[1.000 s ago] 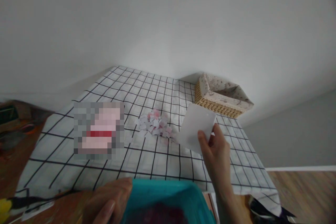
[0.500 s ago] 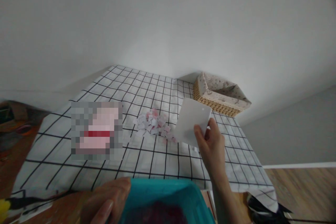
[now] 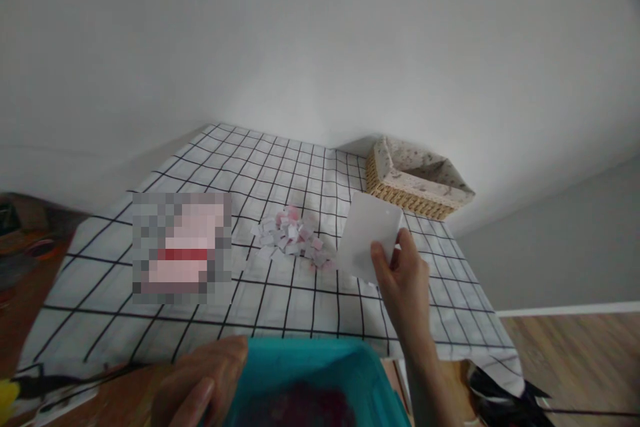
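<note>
Teal plastic bin nearest the camera, at the bottom edge; dark reddish contents, blurred, cannot identify. Left hand clasps its near-left rim, fingers curled over the edge. Bin reads as rigid, thin-walled, likely light; the rim is the natural place to hold it.

Right hand just beyond the bin and to its right, raised over the worktop. Fingers pinched shut on the lower right corner of a white card, thumb on the face towards the camera. Card held tilted, clear of the cloth; a small hole near its top edge. Judged stiff but thin, light, smooth; a corner pinch suffices, though it may flex or slip if pressed sideways.

Beyond the bin, on the black-gridded white cloth: heap of small white and pink paper squares, just left of the card. Loose, featherweight, easily scattered.

Farther left of the bin's line, a pixelated pink-and-red patch.

Farthest, right of the heap: wicker basket with floral fabric liner, against the wall.
</note>
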Demonstrator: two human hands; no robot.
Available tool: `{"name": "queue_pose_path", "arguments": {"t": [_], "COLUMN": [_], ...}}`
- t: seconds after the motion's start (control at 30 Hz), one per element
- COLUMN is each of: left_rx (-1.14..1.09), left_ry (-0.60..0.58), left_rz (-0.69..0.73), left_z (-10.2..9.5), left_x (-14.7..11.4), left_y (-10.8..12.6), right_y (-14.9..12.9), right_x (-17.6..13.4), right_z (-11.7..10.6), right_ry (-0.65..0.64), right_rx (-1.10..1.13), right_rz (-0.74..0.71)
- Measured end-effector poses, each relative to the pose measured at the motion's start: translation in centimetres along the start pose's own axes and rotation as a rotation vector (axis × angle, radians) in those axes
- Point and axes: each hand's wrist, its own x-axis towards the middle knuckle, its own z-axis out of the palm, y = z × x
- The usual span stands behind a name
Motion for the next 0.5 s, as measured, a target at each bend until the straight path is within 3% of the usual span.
{"name": "queue_pose_path", "arguments": {"t": [0.17,0.5], "left_rx": [-0.033,-0.045], "left_ry": [-0.006,-0.021], "left_rz": [0.027,0.063], "left_z": [0.31,0.32], "left_x": [0.34,0.39], "left_y": [0.07,0.21], "right_y": [-0.03,0.61], "right_x": [0.04,0.48], "right_z": [0.5,-0.35], "right_ry": [-0.04,0.007], "right_rx": [0.045,-0.01], "right_rz": [-0.003,0.025]}}
